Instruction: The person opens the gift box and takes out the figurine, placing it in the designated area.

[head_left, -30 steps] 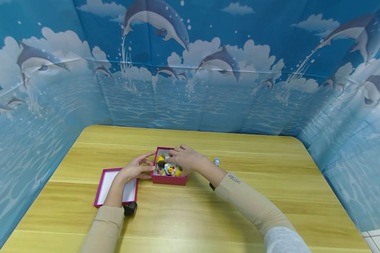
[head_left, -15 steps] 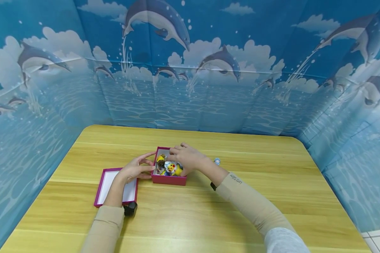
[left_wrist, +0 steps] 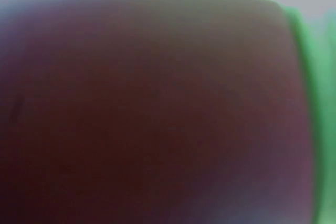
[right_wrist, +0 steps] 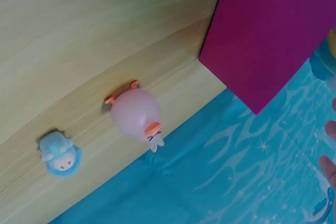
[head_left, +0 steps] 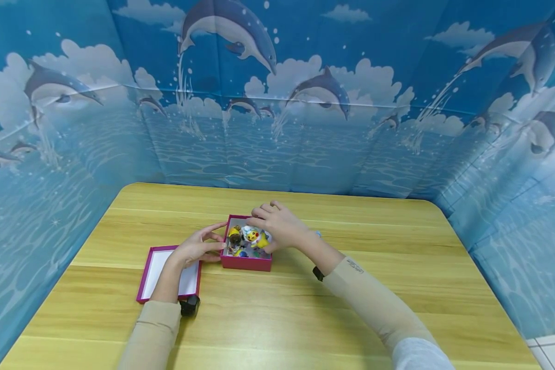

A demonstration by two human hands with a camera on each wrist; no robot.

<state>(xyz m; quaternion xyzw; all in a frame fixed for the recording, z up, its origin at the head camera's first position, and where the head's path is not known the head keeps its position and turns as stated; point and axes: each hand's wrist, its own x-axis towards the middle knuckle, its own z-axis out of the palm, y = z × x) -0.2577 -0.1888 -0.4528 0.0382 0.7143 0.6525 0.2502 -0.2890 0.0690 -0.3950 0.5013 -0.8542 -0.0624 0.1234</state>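
Note:
My left hand rests its fingers against the left side of a magenta box. Over the box's right part, my right hand grips a yellow figurine with red cheeks and a white-and-blue hat, tilted above the other toys. In the right wrist view, only some fingertips and a bit of the blue-and-yellow toy show at the right edge. Inside the box, a yellow-and-brown figurine stands at the left, with smaller colourful pieces near the front wall. The left wrist view is a dark blur.
A magenta box lid with white lining lies partly under my left forearm. Beyond the box, a round pink figurine and a small blue figurine stand on the wooden table. A dolphin-print curtain surrounds the table.
My right hand has risen and shifted slightly right, lifting the yellow figurine from the front of the box. My left hand has not moved.

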